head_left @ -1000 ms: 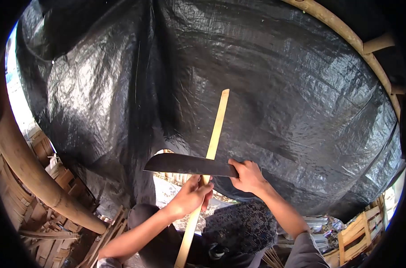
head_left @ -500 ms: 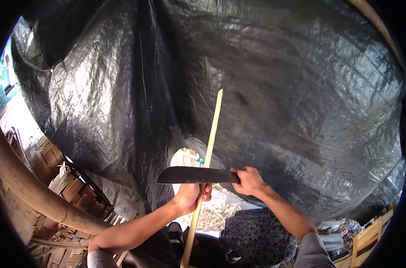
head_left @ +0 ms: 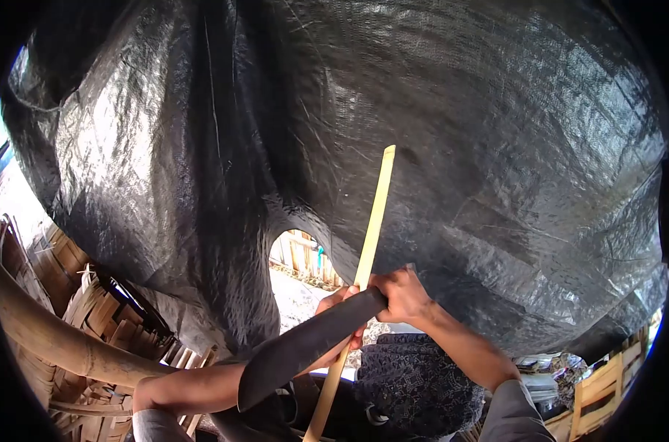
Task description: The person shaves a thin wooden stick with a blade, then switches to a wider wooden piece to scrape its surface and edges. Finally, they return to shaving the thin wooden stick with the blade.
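A long, pale bamboo strip (head_left: 376, 217) rises at a slant through the middle of the view, its upper end cut at an angle. My left hand (head_left: 338, 298) is closed around it, partly hidden behind a machete. The wide dark machete (head_left: 305, 348) points down to the left, its blade across my left hand and in front of my left forearm. Its handle end is in my right hand (head_left: 402, 297), closed close beside the strip. The strip's lower end runs down past my lap, where a dark patterned cloth (head_left: 419, 387) lies.
A black tarp (head_left: 438, 147) hangs in front, with an opening low in the middle that shows bright ground. A thick bamboo pole (head_left: 76, 346) and woven bamboo pieces (head_left: 117, 313) stand at left. A wooden frame (head_left: 603, 390) is at lower right.
The machete has swung from level to slanting, its tip now down and left. My right hand has come against the strip near my left hand, and the strip's top has shifted right.
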Demonstrator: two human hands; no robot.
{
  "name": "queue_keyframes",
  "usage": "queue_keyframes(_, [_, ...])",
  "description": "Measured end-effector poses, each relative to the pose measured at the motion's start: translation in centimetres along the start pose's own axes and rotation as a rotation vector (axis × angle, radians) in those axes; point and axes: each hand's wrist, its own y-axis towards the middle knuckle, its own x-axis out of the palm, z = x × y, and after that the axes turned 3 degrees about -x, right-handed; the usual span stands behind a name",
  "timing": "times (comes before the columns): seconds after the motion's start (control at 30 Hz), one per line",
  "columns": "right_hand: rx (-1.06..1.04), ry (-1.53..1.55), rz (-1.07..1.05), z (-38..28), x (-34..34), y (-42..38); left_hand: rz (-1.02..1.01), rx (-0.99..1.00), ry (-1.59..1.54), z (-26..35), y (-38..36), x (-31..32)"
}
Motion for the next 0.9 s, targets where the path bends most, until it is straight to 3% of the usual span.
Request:
queue_keyframes(0.1, [0.004, -0.042, -0.028, -0.3, -0.7, 0.5, 0.083, -0.004, 0.035, 0.5, -0.4, 1.0])
queue_keyframes(0.13, [0.13, -0.007, -0.049, 0.3, -0.3, 0.5, 0.142, -0.025, 0.076, 0.5, -0.7, 1.3])
queue_keyframes(0.17, [0.261, 0.029, -0.072, 0.8, 0.0, 0.5, 0.139, 0.118, 0.15, -0.2, -0.8, 0.6])
queue_keyframes(0.27, [0.769, 0.238, -0.029, 1.3, -1.2, 1.8, 0.12, 0.097, 0.112, -0.8, -0.7, -0.2])
queue_keyframes(0.33, [0.544, 0.132, 0.061, 1.4, -0.5, 0.4, 0.078, 0.083, 0.076, -0.5, -0.7, -0.2])
queue_keyframes(0.37, [0.515, 0.144, -0.101, 0.7, -1.0, 0.2, 0.063, 0.101, 0.066, -0.5, -0.3, -0.5])
queue_keyframes(0.4, [0.516, 0.14, -0.105, 0.7, -0.9, 0.1, 0.099, 0.069, 0.071, -0.6, -0.2, -0.8])
queue_keyframes(0.47, [0.09, -0.154, -0.298, 0.5, -0.2, -0.3, 0.094, -0.007, -0.048, -0.9, 0.3, -1.4])
queue_keyframes(0.5, [0.089, -0.151, -0.301, 0.2, -0.1, -0.2, 0.067, 0.061, 0.004, -1.3, 0.2, -1.5])
queue_keyframes(0.7, [0.169, 0.051, -0.176, 0.9, 0.5, -0.1, 0.057, 0.046, 0.01, -0.7, -0.1, -0.8])
queue_keyframes(0.77, [0.463, 0.054, -0.176, 0.9, 0.2, 0.4, 0.138, 0.073, 0.018, -0.4, -0.4, -0.7])
queue_keyframes(0.87, [0.624, 0.162, -0.161, 0.3, -0.2, 0.3, 0.117, 0.069, 0.034, -0.8, -0.5, -0.3])
queue_keyframes(0.9, [0.548, 0.185, -0.208, -0.2, -0.8, 0.3, 0.118, 0.077, 0.062, -0.8, -0.5, -0.4])
